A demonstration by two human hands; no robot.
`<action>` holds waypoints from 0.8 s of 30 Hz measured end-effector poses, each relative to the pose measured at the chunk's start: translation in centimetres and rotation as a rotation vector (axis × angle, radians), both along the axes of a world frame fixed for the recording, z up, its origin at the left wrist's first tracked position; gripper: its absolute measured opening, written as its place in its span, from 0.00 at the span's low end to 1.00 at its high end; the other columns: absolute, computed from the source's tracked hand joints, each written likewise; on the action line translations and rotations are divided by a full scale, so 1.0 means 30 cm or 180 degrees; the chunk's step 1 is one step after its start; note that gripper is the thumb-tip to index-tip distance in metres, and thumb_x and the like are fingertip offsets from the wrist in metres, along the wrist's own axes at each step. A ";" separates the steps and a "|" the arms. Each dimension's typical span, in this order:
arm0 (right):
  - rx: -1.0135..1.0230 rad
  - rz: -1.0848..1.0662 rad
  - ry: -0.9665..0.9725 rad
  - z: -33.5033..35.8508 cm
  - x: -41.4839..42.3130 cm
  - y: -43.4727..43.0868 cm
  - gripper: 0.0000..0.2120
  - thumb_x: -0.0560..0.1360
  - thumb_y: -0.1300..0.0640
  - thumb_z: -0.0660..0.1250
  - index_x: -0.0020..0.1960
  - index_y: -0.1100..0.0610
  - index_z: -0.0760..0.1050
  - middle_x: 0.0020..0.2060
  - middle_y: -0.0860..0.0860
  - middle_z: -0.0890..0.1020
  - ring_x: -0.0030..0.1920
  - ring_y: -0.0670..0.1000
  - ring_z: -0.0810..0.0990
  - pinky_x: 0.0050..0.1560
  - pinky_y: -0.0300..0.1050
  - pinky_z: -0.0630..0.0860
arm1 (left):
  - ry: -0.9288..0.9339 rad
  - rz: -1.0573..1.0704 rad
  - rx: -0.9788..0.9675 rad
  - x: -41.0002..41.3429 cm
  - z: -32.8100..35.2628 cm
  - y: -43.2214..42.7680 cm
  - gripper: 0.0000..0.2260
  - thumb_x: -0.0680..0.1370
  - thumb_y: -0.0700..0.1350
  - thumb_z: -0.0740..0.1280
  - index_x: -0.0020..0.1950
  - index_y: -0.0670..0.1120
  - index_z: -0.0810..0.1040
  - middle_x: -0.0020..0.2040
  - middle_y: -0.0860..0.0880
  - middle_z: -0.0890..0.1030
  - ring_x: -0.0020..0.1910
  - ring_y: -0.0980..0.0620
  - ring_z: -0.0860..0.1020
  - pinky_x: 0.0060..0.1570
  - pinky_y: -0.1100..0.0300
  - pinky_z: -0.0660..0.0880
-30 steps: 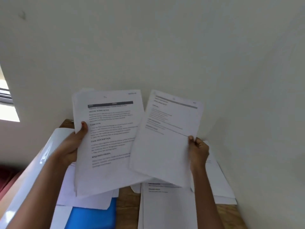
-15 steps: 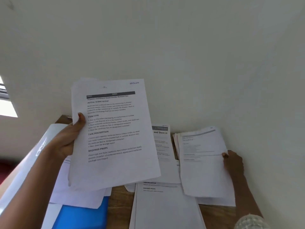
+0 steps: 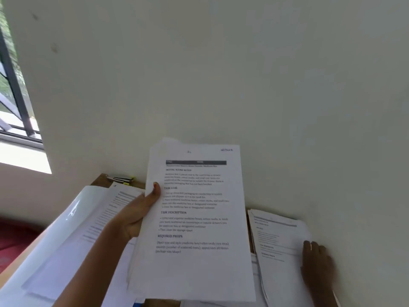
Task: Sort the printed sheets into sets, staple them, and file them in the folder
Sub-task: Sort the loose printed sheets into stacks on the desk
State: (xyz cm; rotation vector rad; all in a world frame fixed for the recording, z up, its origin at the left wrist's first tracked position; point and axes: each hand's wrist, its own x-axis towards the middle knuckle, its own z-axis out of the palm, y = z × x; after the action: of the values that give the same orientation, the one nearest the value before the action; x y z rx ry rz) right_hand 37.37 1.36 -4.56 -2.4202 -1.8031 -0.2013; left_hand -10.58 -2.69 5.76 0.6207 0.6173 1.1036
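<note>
My left hand (image 3: 141, 216) holds up a stack of printed sheets (image 3: 199, 269) in the middle of the view, thumb pressed on the front page. My right hand (image 3: 317, 264) is low at the right by the wall. It pinches the right edge of a printed sheet (image 3: 278, 244) that lies on top of a pile on the wooden table (image 3: 100, 180). A black stapler (image 3: 120, 179) with yellow trim lies at the table's back left corner. A sliver of the blue folder (image 3: 139, 303) shows under the raised stack at the bottom edge.
A glossy white cover (image 3: 66, 220) with more printed pages (image 3: 106, 218) on it slants across the left. More sheets lie beneath the raised stack. A plain wall stands close behind and to the right. A window (image 3: 15, 96) is at far left.
My right hand has carried its sheet down and to the right onto the pile by the wall. My left hand has shifted its stack rightward to the centre. The view has turned left, showing the stapler.
</note>
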 end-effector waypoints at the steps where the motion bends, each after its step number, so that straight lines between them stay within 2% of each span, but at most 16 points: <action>1: 0.0188 -0.0004 0.0149 -0.005 -0.022 0.000 0.28 0.44 0.78 0.74 0.42 0.66 0.71 0.35 0.64 0.73 0.34 0.64 0.74 0.28 0.55 0.74 | 0.0014 -0.0048 -0.0008 0.009 -0.004 0.005 0.43 0.54 0.54 0.84 0.66 0.41 0.76 0.62 0.35 0.78 0.55 0.36 0.81 0.46 0.41 0.81; 3: 0.0449 -0.0046 0.0694 0.027 -0.111 0.009 0.24 0.49 0.77 0.74 0.43 0.68 0.73 0.39 0.66 0.75 0.37 0.65 0.75 0.32 0.55 0.73 | 0.0096 -0.0091 -0.0039 0.020 -0.011 0.013 0.45 0.56 0.56 0.83 0.68 0.42 0.73 0.64 0.35 0.77 0.58 0.35 0.79 0.49 0.39 0.80; 4: 0.0436 -0.0060 0.1194 0.073 -0.159 0.008 0.20 0.54 0.73 0.75 0.45 0.67 0.75 0.41 0.65 0.77 0.39 0.65 0.76 0.34 0.56 0.73 | 0.0127 -0.0088 -0.0079 0.023 -0.018 0.017 0.46 0.56 0.56 0.83 0.69 0.42 0.72 0.64 0.35 0.76 0.59 0.35 0.79 0.50 0.39 0.79; 6: 0.1254 0.0317 0.2343 0.209 -0.315 -0.009 0.13 0.70 0.54 0.70 0.49 0.62 0.77 0.43 0.61 0.81 0.43 0.63 0.80 0.40 0.54 0.76 | 0.0047 -0.0092 -0.0142 0.037 -0.023 0.019 0.46 0.55 0.56 0.83 0.69 0.42 0.72 0.64 0.35 0.76 0.58 0.34 0.79 0.48 0.39 0.80; 7: 0.1250 0.0444 0.3161 0.279 -0.400 -0.032 0.17 0.75 0.46 0.64 0.50 0.60 0.78 0.43 0.59 0.82 0.43 0.61 0.81 0.41 0.52 0.77 | -0.0006 -0.0075 -0.0175 0.045 -0.023 0.016 0.46 0.55 0.55 0.83 0.68 0.42 0.73 0.64 0.35 0.77 0.57 0.34 0.79 0.46 0.40 0.80; 8: 0.0925 0.0451 0.4099 0.340 -0.474 -0.056 0.19 0.78 0.43 0.60 0.51 0.58 0.78 0.43 0.57 0.83 0.43 0.58 0.82 0.40 0.49 0.78 | -0.0034 -0.0071 -0.0192 0.054 -0.018 0.010 0.44 0.55 0.55 0.83 0.67 0.42 0.74 0.63 0.35 0.78 0.55 0.35 0.80 0.44 0.40 0.81; 9: 0.0551 0.0547 0.4664 0.388 -0.535 -0.080 0.21 0.79 0.42 0.57 0.51 0.58 0.78 0.43 0.56 0.84 0.42 0.56 0.82 0.39 0.47 0.78 | -0.0046 -0.0062 -0.0212 0.058 -0.012 0.003 0.40 0.57 0.54 0.82 0.65 0.41 0.75 0.61 0.34 0.79 0.53 0.35 0.81 0.42 0.41 0.81; 11: 0.0285 0.0956 0.4822 0.442 -0.629 -0.124 0.21 0.77 0.39 0.59 0.50 0.56 0.80 0.43 0.53 0.84 0.42 0.53 0.81 0.40 0.47 0.77 | -0.0022 -0.0003 -0.0253 0.048 -0.007 -0.004 0.31 0.66 0.54 0.75 0.65 0.41 0.75 0.59 0.35 0.80 0.51 0.36 0.82 0.40 0.42 0.81; 12: 0.0396 0.1077 0.4779 0.455 -0.671 -0.139 0.22 0.74 0.36 0.63 0.49 0.55 0.80 0.42 0.52 0.84 0.42 0.52 0.80 0.43 0.48 0.76 | 0.0033 0.0003 -0.0236 0.036 -0.011 -0.007 0.32 0.67 0.55 0.75 0.66 0.41 0.75 0.60 0.35 0.79 0.53 0.35 0.82 0.42 0.41 0.81; 14: 0.0635 0.1119 0.4638 0.451 -0.725 -0.147 0.23 0.64 0.33 0.71 0.43 0.53 0.80 0.39 0.49 0.83 0.42 0.49 0.80 0.47 0.49 0.75 | 0.0135 0.0001 -0.0177 0.003 -0.028 -0.013 0.40 0.60 0.55 0.81 0.68 0.41 0.73 0.63 0.34 0.77 0.58 0.33 0.78 0.48 0.38 0.79; 16: 0.0679 0.0973 0.4390 0.439 -0.779 -0.151 0.18 0.62 0.41 0.78 0.40 0.54 0.81 0.37 0.49 0.85 0.40 0.52 0.83 0.46 0.51 0.78 | 0.0190 0.0051 -0.0186 -0.049 -0.050 -0.024 0.44 0.57 0.55 0.83 0.68 0.42 0.73 0.63 0.34 0.77 0.60 0.32 0.77 0.51 0.36 0.78; 17: 0.0676 0.0893 0.4301 0.430 -0.809 -0.153 0.16 0.61 0.45 0.79 0.37 0.57 0.81 0.34 0.50 0.84 0.37 0.53 0.83 0.41 0.50 0.79 | 0.0240 0.0092 -0.0217 -0.073 -0.058 -0.035 0.42 0.58 0.55 0.82 0.68 0.42 0.73 0.63 0.34 0.77 0.60 0.31 0.77 0.51 0.35 0.78; 18: 0.0707 0.0850 0.4260 0.416 -0.836 -0.153 0.17 0.61 0.49 0.80 0.32 0.60 0.77 0.30 0.48 0.82 0.31 0.52 0.80 0.34 0.46 0.76 | 0.0279 0.0145 -0.0275 -0.096 -0.069 -0.044 0.38 0.63 0.56 0.79 0.68 0.42 0.72 0.62 0.34 0.78 0.59 0.32 0.78 0.51 0.34 0.77; 19: 0.0762 0.0856 0.4240 0.399 -0.859 -0.149 0.21 0.61 0.51 0.81 0.28 0.61 0.71 0.25 0.47 0.76 0.27 0.50 0.72 0.29 0.41 0.68 | 0.0298 0.0203 -0.0373 -0.116 -0.084 -0.052 0.33 0.68 0.55 0.75 0.68 0.42 0.72 0.61 0.34 0.79 0.57 0.32 0.79 0.50 0.35 0.78; 21: 0.0785 0.0882 0.4141 0.364 -0.911 -0.141 0.26 0.61 0.52 0.81 0.25 0.55 0.62 0.21 0.46 0.66 0.26 0.46 0.61 0.28 0.38 0.56 | 0.0334 0.0300 -0.0546 -0.159 -0.117 -0.070 0.26 0.73 0.53 0.67 0.67 0.41 0.73 0.59 0.34 0.80 0.55 0.33 0.80 0.48 0.37 0.79; 24: 0.0682 0.0971 0.3860 0.292 -0.985 -0.124 0.29 0.64 0.56 0.80 0.23 0.52 0.59 0.18 0.44 0.64 0.22 0.42 0.58 0.26 0.34 0.55 | 0.0440 0.0436 -0.0720 -0.217 -0.158 -0.101 0.23 0.74 0.51 0.65 0.66 0.40 0.73 0.58 0.34 0.80 0.56 0.33 0.80 0.48 0.36 0.78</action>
State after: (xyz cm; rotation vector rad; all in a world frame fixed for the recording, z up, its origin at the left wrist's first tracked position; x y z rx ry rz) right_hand 7.83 -2.37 4.20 -1.4443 -1.3541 0.8507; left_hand -17.09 -5.71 1.02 0.4661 0.9018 1.1048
